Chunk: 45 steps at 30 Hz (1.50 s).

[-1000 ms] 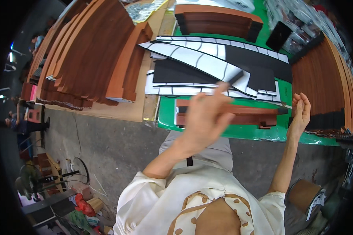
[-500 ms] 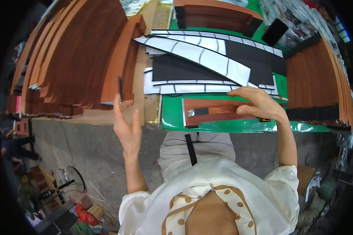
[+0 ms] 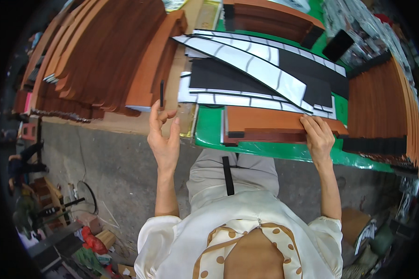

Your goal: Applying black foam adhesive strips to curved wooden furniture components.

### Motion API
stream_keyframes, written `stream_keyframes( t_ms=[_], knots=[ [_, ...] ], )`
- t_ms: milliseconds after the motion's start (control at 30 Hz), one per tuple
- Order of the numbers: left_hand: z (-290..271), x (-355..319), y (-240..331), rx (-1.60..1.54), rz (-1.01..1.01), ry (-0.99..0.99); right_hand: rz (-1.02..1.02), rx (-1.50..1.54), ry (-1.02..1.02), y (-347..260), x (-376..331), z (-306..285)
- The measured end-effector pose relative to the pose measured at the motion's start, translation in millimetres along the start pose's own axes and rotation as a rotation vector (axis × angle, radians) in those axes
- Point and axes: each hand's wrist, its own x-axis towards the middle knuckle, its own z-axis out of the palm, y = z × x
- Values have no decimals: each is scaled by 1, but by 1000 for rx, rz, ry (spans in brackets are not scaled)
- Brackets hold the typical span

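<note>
My left hand [image 3: 164, 144] is raised off the left end of the table. Pinched between its fingers is a thin black strip [image 3: 162, 94], pointing away from me, while the thumb stands apart. With fingers bent over the near side of an orange-brown wood-grain panel [image 3: 265, 122], my right hand [image 3: 319, 138] grips it near its right end. That panel lies lengthwise along the front of the green table [image 3: 209, 132], above a darker reddish piece [image 3: 270, 136]. Behind it are white sheets [image 3: 260, 69] with grey bands and black edges, overlapping black sheets [image 3: 223, 76].
Curved wood-grain panels [image 3: 107, 56] stand stacked at the left. Another stack [image 3: 376, 102] is at the right, and more panels [image 3: 270, 23] lie at the back. A black phone-like slab [image 3: 337, 45] rests near clear plastic wrapping. Boxes and a red bag [image 3: 94, 244] sit on the floor.
My right hand has closed from a loose, open pose onto the panel's edge; the panel now shows its orange face. My left hand and the black strip shifted slightly right and away.
</note>
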Motion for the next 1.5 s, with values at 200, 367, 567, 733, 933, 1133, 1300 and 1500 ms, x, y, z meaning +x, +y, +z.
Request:
stream_keyframes(
  t_ms=[200,367,567,733,933,1133,1300,1500],
  knots=[
    [-32,14,-34,500,193,151,-20,176,-348,3,-12,-8],
    [-35,47,-36,1011,454,158,38,272,-456,-3,6,-10],
    [-46,69,-40,977,430,17,13,361,-356,-23,50,-3],
    [-53,78,-37,1048,605,39,-41,465,-335,-35,82,8],
    [-71,106,-29,1260,936,120,-84,627,-374,-51,111,23],
    [-77,107,-22,1070,806,70,-218,754,-209,-108,214,87],
    [-72,96,-30,912,783,142,-391,651,-114,-168,285,162],
    [-65,89,-25,910,900,121,-459,456,18,-184,300,182]
  ],
)
